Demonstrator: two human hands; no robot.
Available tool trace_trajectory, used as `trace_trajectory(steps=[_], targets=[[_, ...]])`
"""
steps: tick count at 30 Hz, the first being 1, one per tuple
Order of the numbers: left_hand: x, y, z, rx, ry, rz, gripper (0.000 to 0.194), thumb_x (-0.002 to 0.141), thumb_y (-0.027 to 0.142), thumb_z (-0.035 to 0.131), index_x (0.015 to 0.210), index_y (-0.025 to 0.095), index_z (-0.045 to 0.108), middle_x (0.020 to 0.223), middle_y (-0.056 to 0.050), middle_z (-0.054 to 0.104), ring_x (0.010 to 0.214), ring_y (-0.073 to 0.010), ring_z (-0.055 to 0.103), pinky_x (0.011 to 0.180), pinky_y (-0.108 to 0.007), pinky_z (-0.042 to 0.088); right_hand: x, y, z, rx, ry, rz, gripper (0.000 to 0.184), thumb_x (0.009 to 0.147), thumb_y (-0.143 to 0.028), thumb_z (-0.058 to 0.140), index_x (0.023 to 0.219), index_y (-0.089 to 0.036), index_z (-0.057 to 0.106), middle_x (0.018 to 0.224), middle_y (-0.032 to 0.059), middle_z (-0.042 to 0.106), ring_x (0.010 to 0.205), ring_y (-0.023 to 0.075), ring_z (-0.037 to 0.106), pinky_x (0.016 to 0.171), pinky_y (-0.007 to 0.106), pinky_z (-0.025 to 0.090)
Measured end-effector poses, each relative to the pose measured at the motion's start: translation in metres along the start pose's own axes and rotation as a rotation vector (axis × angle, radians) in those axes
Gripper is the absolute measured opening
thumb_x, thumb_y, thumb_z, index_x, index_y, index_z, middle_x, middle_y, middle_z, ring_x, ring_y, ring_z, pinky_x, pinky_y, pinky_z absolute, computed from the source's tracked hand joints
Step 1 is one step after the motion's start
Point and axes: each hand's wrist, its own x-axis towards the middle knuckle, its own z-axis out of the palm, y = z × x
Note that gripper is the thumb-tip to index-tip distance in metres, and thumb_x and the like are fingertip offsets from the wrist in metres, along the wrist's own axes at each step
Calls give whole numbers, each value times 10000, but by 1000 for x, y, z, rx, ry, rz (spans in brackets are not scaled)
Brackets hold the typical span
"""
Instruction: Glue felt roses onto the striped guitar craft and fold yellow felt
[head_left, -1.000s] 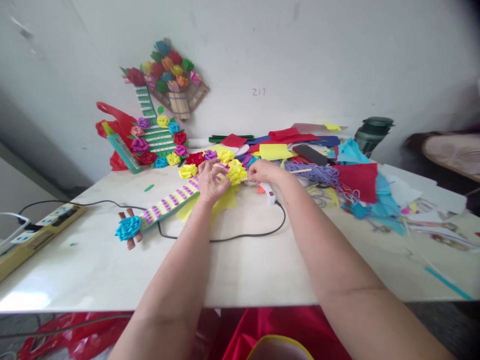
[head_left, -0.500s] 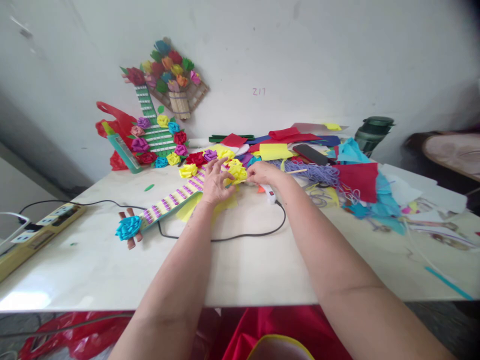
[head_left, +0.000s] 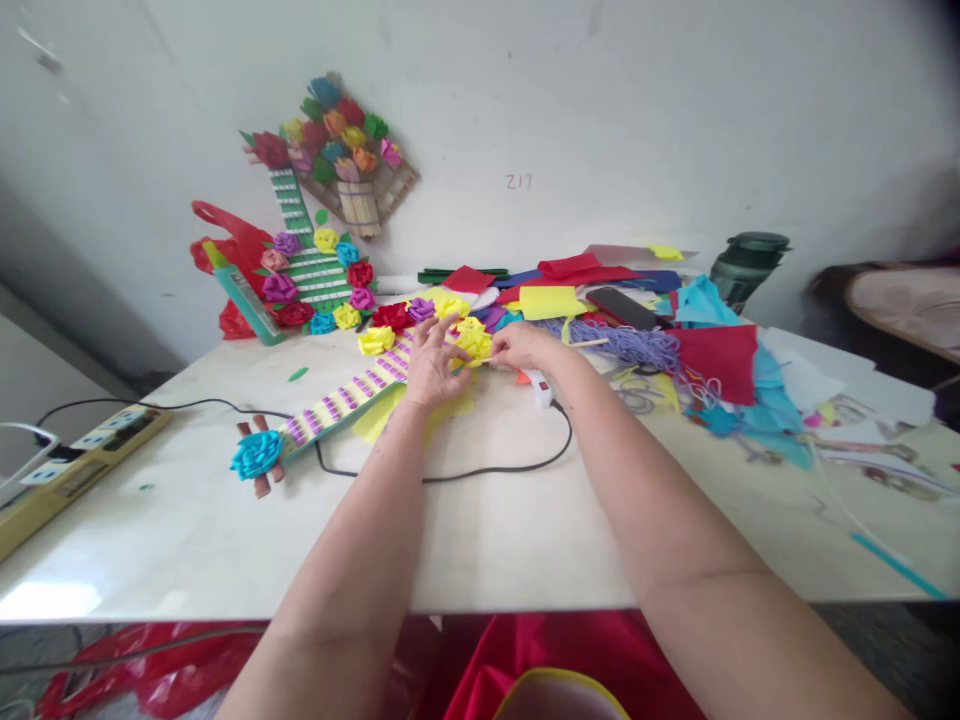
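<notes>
Paper guitar (head_left: 322,414), centre-left of surface (head_left: 495,550): stripes (head_left: 346,399), flowers (head_left: 393,317) in place; remaining work unclear. Left hand (head_left: 433,365): fingers spread over it. Right hand (head_left: 523,346): fingers pinching stick (head_left: 591,343) beside yellow flower (head_left: 474,338).

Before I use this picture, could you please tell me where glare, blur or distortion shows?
Head view: white glare at the table's lower left; head view: scraps at right look smeared, fine detail by the right hand soft; head view: bottle tilts outward, perhaps lens distortion.
</notes>
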Motion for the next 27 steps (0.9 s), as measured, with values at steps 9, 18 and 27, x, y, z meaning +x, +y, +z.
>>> trace_trajectory(steps=[9,18,27], targets=[[0,2,-1,2,-12,-1,105,638,299,683,691,210,665,1388,-11,427,1272,-331,266,1049,-510,279,1,1,1,37,22,-14,197,723,-294,640,898,-233,707,836,-6,687,735,117,576,629,208,368],[1,1,0,3,-11,-2,84,650,289,654,676,209,646,1413,-5,400,1290,-330,255,1049,-519,272,-2,-1,0,29,15,-94,280,755,-250,612,1024,-254,690,861,4,693,797,134,587,679,218,375],[1,-3,2,23,-5,16,82,649,282,619,676,211,651,1423,0,393,1295,-336,262,1040,-527,279,0,-1,3,-67,54,-149,332,784,-368,589,1097,-290,669,957,15,689,866,167,590,722,241,379]])
